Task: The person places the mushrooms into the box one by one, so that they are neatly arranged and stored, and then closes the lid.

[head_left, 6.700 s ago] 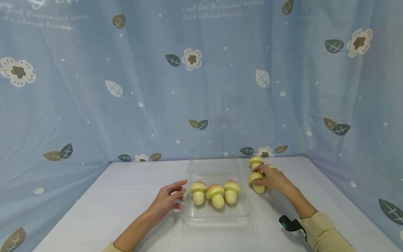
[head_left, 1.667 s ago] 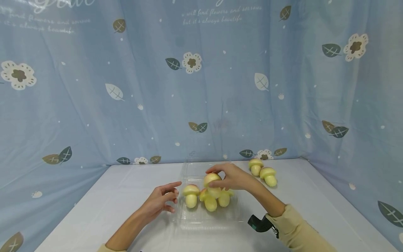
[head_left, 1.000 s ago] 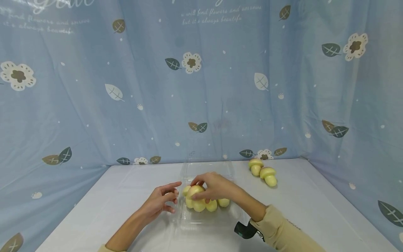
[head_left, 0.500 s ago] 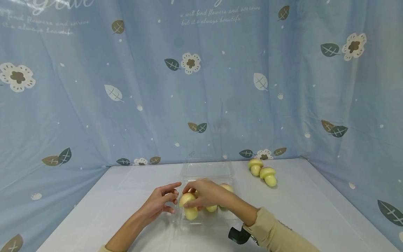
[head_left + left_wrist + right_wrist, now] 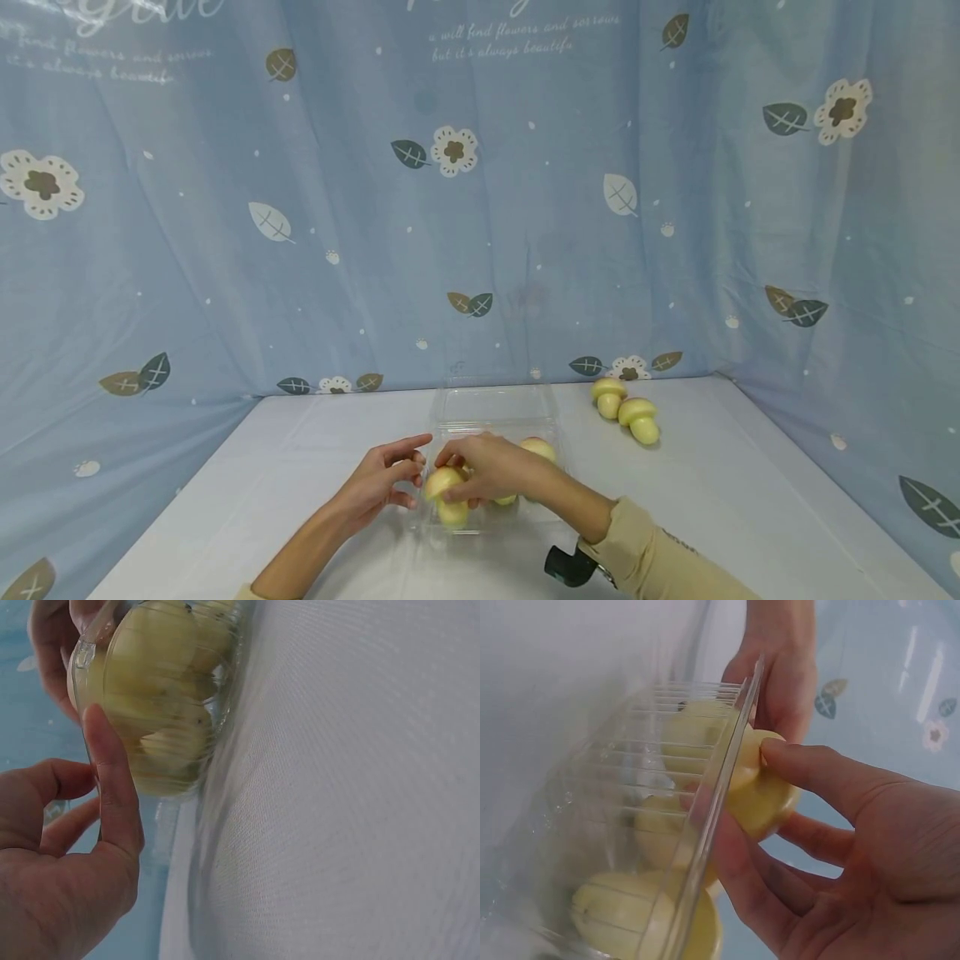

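In the head view, a clear plastic box (image 5: 450, 531) stands in the middle of the table with its lid (image 5: 495, 406) folded back. My right hand (image 5: 495, 468) grips a yellow mushroom-shaped piece (image 5: 453, 512) by its cap at the box's near left corner. Behind and right of it lie more such pieces, one with a red-tinged cap (image 5: 538, 450) and others partly covered by the hand. My left hand (image 5: 375, 483) is at the box's left side. The left wrist view shows its thumb and fingers pinching the box's rim (image 5: 88, 742).
Two more mushroom-shaped pieces, one farther back (image 5: 609, 397) and one nearer (image 5: 640, 421), lie on the white table (image 5: 720, 475) right of the box. A blue patterned curtain (image 5: 480, 250) hangs behind. A black device (image 5: 570, 567) sits by the right wrist.
Earlier, my right hand took a mushroom-shaped piece from the right-hand group. It carried it leftwards over the box and lowered it to the near left corner. The left hand stays by the box's side.
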`<action>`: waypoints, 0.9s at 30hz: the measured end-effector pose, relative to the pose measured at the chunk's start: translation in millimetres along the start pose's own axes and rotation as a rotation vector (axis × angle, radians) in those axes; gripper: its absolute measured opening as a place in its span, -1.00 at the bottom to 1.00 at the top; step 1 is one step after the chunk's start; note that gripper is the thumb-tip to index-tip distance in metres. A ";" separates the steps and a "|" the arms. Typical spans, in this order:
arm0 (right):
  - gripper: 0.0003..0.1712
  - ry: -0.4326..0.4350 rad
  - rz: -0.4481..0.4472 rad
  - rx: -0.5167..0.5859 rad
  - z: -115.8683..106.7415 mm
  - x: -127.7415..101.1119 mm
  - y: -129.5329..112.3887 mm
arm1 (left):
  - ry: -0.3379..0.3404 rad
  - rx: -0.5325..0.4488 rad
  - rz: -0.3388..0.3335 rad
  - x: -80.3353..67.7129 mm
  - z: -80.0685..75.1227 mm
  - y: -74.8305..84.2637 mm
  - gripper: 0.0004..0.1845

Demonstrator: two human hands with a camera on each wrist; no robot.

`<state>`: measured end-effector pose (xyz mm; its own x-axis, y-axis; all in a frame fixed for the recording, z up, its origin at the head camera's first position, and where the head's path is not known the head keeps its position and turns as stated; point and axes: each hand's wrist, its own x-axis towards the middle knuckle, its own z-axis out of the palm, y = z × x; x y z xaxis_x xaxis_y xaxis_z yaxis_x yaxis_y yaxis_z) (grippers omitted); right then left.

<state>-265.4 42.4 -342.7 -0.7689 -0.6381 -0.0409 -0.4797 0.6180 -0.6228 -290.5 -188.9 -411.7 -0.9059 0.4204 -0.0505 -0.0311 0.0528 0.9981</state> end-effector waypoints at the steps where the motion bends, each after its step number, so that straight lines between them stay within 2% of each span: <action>1: -0.59 -0.003 0.000 -0.006 -0.2 -0.4 0.1 | 0.000 -0.001 0.000 -0.1 0.1 0.0 -0.36; 7: -0.51 -0.014 -0.010 -0.121 -4.5 -4.0 1.0 | -0.004 -0.008 0.001 0.3 -0.5 -1.1 -0.36; 10: -0.49 -0.030 -0.005 -0.141 -7.3 -6.3 0.9 | -0.003 -0.008 -0.003 0.8 -1.3 -2.5 -0.36; 19: -0.51 -0.058 -0.005 -0.058 -13.6 -11.2 0.8 | 0.005 -0.001 -0.006 1.6 -1.8 -4.1 -0.36; 27: -0.45 -0.039 -0.027 0.040 -29.2 -18.1 6.2 | -0.002 -0.010 -0.005 0.2 -0.6 -1.3 -0.36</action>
<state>-266.8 71.2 -323.0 -0.7383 -0.6723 -0.0533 -0.4825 0.5817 -0.6548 -290.9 -189.4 -413.0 -0.9050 0.4217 -0.0556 -0.0402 0.0455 0.9982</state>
